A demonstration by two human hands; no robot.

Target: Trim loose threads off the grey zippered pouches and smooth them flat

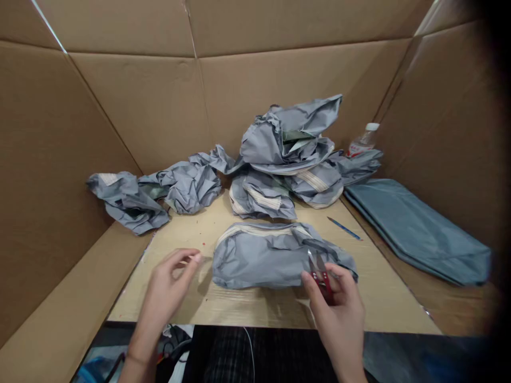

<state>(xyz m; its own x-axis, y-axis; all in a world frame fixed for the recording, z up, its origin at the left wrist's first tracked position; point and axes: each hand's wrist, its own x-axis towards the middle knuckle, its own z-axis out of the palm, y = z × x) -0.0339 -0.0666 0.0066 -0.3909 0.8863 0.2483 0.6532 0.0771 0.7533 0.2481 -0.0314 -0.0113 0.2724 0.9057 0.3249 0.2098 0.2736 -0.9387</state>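
Note:
A grey fabric pouch (263, 258) with a cream zipper strip lies on the wooden board (255, 308) in front of me. My right hand (339, 306) is closed on small red-handled thread snips (319, 271), whose blades rest at the pouch's right end. My left hand (170, 287) hovers just left of the pouch, fingers curled and pinched together near its left edge; what they hold, if anything, is too small to make out.
A heap of crumpled grey pouches (287, 159) fills the back, with more (131, 199) at the left. Flat grey pieces (415, 231) are stacked at the right. A blue pen (344, 229) and a plastic bottle (364, 139) lie near them. Cardboard walls (48, 159) enclose everything.

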